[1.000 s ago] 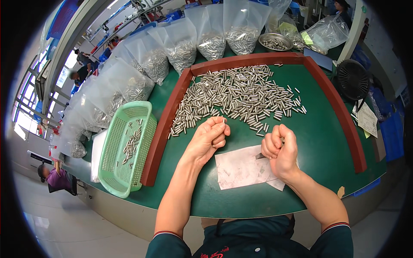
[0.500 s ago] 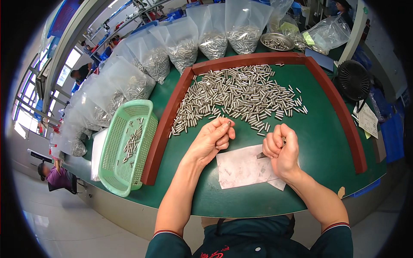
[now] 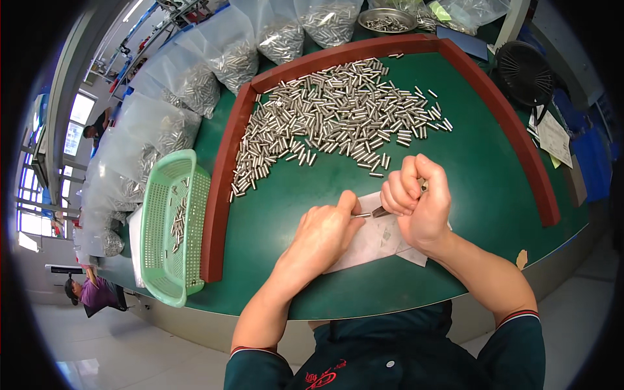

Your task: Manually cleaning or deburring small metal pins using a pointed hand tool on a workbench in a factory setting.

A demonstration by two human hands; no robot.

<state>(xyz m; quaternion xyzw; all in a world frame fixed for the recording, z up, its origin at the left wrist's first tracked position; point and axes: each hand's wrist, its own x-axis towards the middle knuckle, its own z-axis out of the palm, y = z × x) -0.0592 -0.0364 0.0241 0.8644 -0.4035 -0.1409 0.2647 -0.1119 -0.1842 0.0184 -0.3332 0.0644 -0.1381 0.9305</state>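
My left hand [image 3: 322, 234] rests on a white paper sheet [image 3: 372, 246] and pinches a small metal pin [image 3: 363, 214] between thumb and fingers. My right hand [image 3: 419, 198] is a closed fist around a thin dark tool [image 3: 381, 211], whose tip meets the pin's end. Both hands are close together above the green mat [image 3: 468, 162]. Just beyond them lies a wide pile of several short silver metal pins [image 3: 338, 123], inside a red-brown raised border [image 3: 218, 201].
A light green plastic basket [image 3: 170, 224] holding some pins stands left of the border. Clear bags of pins [image 3: 195, 78] line the back left, with a metal bowl [image 3: 387, 23] behind. A black fan [image 3: 523, 65] and papers [image 3: 552, 136] sit at right. A person [image 3: 88, 292] crouches far left.
My left hand has come down from a raised fist onto the paper and moved toward my right hand, bringing the pin to the tool's tip. My right hand stayed almost in place.
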